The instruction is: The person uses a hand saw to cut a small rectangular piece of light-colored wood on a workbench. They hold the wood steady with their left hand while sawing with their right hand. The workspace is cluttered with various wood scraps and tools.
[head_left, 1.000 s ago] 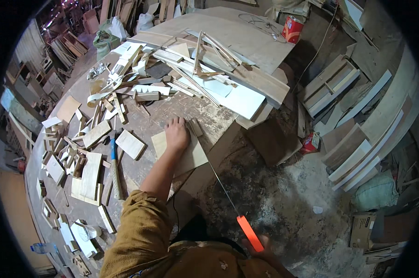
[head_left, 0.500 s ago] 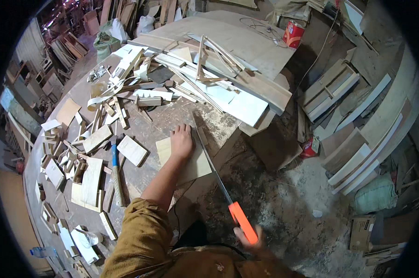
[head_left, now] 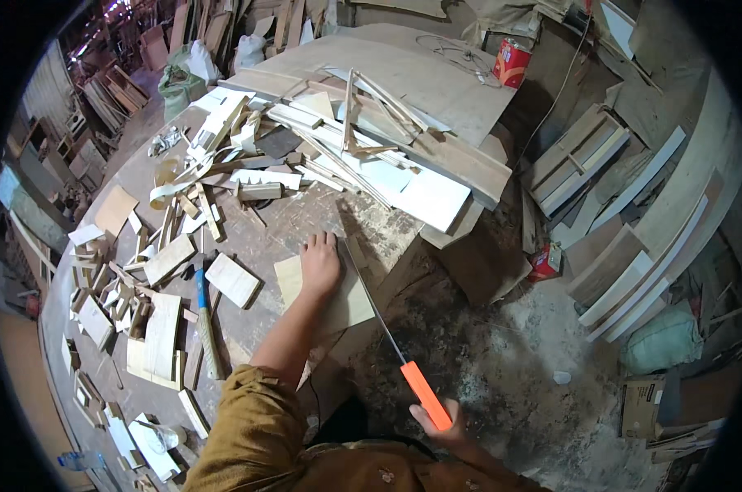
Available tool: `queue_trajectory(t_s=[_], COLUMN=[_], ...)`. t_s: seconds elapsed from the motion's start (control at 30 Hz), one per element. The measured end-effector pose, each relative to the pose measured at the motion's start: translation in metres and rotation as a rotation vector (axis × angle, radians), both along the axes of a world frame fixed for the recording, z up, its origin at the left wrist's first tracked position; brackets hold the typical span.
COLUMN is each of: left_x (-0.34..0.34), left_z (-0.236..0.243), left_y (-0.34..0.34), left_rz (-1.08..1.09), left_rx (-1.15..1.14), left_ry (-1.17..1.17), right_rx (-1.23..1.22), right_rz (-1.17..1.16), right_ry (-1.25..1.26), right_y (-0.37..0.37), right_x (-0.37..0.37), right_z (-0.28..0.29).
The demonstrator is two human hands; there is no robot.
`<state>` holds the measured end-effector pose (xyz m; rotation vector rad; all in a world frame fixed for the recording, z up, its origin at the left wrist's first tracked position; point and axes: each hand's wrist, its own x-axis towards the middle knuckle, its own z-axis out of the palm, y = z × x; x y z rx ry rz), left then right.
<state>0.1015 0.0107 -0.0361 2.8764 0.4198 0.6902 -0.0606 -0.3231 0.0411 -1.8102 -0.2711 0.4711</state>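
Observation:
My left hand (head_left: 320, 264) lies on a thin pale wooden board (head_left: 350, 305) at the near edge of the worktable, its fingers stretched forward and pressing down. Closed around the bright orange handle (head_left: 426, 395) of a handsaw is my right hand (head_left: 446, 425), in front of my body. From the handle the narrow saw blade (head_left: 387, 333) slants up and left, running along the board's right edge. Whether its teeth sit in the wood cannot be made out. A hammer or brush-like tool with a blue-and-tan handle (head_left: 206, 324) lies left of my forearm.
Wood offcuts (head_left: 170, 259) are strewn over the left of the worktable (head_left: 285, 225). Long strips and white panels (head_left: 436, 197) lie at its far side. A red can (head_left: 512, 63) stands on the far sheet. Curved boards (head_left: 633, 283) and a green sack (head_left: 659, 336) are at right.
The saw has shifted slightly, with its handle a little further left. My right hand, blurred before, now shows clearly. My left hand stays on the board; the whole view has moved slightly.

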Motion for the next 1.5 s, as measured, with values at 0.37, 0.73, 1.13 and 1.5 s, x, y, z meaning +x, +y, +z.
queue_trajectory(t_s=[0.37,0.73,1.13,1.5], left_x=[-0.008,-0.027,-0.025,-0.027], left_z=[-0.005,-0.003,0.001,0.004], left_y=[-0.008,-0.042,-0.040,-0.041], left_rz=[-0.003,0.016,0.021,0.050], left_rx=[-0.026,-0.072,-0.081,-0.072], left_ry=[-0.061,0.043,0.036,0.014], right_rx=[0.118,0.091,-0.047,-0.045], right_rz=[-0.025,-0.040,0.097,-0.079], right_ry=[-0.212,-0.174,-0.367,0.099], right_y=[0.072,0.042,0.050,-0.069], right_x=[0.046,0.047,0.049,-0.063], right_z=[-0.027,-0.039,-0.027,-0.009])
